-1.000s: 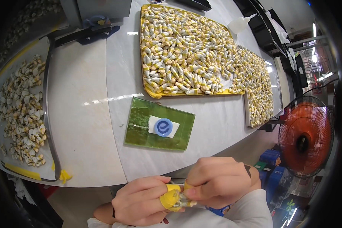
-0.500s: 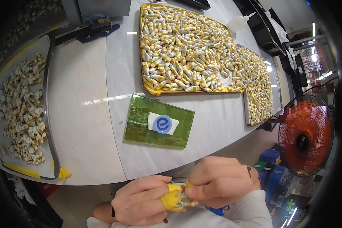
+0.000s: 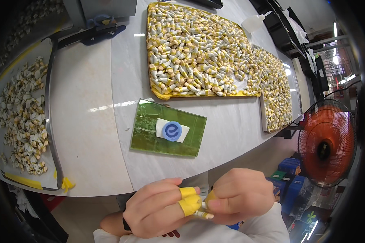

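Note:
My left hand (image 3: 156,208) is closed near the bottom of the head view, with yellow wraps (image 3: 189,205) on some of its fingers. Small white pieces with yellow bands (image 3: 204,214) stick out from under those fingers. Close beside it, my right hand (image 3: 241,198) is closed too, its thumb and fingers pinching at the ends of these pieces. The fingers hide most of them. On the table above my hands lies a green glass plate (image 3: 144,141). It bears a white block (image 3: 160,126) topped by a round blue disc (image 3: 172,131) with a dark curved mark.
A large yellow-edged tray (image 3: 215,96) full of banded, cone-shaped pieces lies beyond the plate. A smaller tray (image 3: 265,117) of similar pieces adjoins it. Another tray (image 3: 49,121) of loose pieces sits at left. A white squeeze bottle (image 3: 253,24) and an orange fan (image 3: 326,146) are at right.
Both hands have shifted slightly; the left has rolled, so its wrapped fingers now cover more of the small pieces. The table and trays sit slightly farther left and higher in the picture.

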A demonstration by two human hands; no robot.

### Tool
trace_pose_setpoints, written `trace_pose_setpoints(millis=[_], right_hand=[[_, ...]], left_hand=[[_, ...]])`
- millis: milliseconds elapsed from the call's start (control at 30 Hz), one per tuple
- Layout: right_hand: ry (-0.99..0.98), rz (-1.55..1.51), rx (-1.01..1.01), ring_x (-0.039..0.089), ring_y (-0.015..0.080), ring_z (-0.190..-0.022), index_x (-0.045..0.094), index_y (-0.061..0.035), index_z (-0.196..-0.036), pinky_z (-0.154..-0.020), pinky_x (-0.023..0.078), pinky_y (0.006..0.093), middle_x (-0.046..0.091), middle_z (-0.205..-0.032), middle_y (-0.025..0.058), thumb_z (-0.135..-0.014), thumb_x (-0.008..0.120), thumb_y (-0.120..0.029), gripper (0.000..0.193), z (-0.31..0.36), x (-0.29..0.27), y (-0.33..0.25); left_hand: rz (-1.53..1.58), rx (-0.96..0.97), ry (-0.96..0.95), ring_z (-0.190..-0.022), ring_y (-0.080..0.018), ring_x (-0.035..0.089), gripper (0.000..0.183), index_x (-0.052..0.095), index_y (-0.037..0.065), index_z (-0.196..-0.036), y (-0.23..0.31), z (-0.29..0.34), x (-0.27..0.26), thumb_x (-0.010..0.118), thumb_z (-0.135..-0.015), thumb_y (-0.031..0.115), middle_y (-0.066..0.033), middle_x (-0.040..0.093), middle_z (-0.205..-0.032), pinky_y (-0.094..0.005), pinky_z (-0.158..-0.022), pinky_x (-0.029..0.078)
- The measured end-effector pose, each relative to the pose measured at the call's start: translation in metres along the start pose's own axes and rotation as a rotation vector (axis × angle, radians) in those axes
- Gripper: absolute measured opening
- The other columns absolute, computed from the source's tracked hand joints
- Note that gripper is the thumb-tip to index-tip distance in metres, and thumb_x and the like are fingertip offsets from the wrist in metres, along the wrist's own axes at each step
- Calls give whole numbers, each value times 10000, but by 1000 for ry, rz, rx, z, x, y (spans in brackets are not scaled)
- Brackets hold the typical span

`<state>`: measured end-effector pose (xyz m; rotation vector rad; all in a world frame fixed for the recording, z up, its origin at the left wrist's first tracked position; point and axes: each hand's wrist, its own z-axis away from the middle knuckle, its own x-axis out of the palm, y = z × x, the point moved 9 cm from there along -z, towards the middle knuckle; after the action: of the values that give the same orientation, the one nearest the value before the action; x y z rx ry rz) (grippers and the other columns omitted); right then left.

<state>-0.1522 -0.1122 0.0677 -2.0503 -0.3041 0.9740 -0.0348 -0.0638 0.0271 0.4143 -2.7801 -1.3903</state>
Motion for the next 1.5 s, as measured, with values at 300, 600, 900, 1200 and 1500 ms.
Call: trace_pose_setpoints(millis=[300, 600, 900, 1200, 1500], right_hand=[[-23, -158, 77, 448, 156, -758, 680, -81, -840, -581, 349, 232, 504, -890, 31, -708, 750, -105, 151, -9, -6, 17], [-160, -191, 129, 462, 190, -795, 656, -119, -735, -647, 394, 288, 498, -878, 25, -690, 777, -157, 134, -7, 8, 25], [28, -171, 195, 501, 181, -781, 663, -111, -689, -608, 427, 271, 484, -865, 33, -596, 852, -282, 271, 7, -12, 23], [52, -49, 101, 518, 166, -688, 680, -77, -838, -589, 413, 264, 545, -795, 40, -609, 804, -100, 262, 15, -39, 28], [156, 181, 147, 547, 166, -610, 672, -55, -766, -527, 426, 256, 576, -693, 49, -579, 762, 3, 216, 30, -71, 9]], left_hand=[[766, -666, -395, -733, -171, 657, 292, 602, -35, -1014, -37, 19, 39, 713, -778, 95, -130, 672, -860, -232, -706, 499], [925, -738, -244, -803, -123, 658, 254, 584, -33, -1002, -37, 27, 39, 698, -799, 70, -95, 685, -874, -218, -715, 502], [-92, -610, -719, -759, -178, 657, 166, 645, 28, -818, 12, -18, -68, 761, -713, 84, -107, 669, -845, -252, -699, 506], [-829, -449, -227, -893, -192, 583, 374, 566, 23, -1165, -69, -155, -240, 626, -818, 147, -103, 620, -1055, -309, -813, 451], [-1426, -262, -430, -981, -329, 591, 331, 608, 91, -1116, -195, -253, -183, 605, -812, 223, -151, 620, -1082, -395, -859, 470]])
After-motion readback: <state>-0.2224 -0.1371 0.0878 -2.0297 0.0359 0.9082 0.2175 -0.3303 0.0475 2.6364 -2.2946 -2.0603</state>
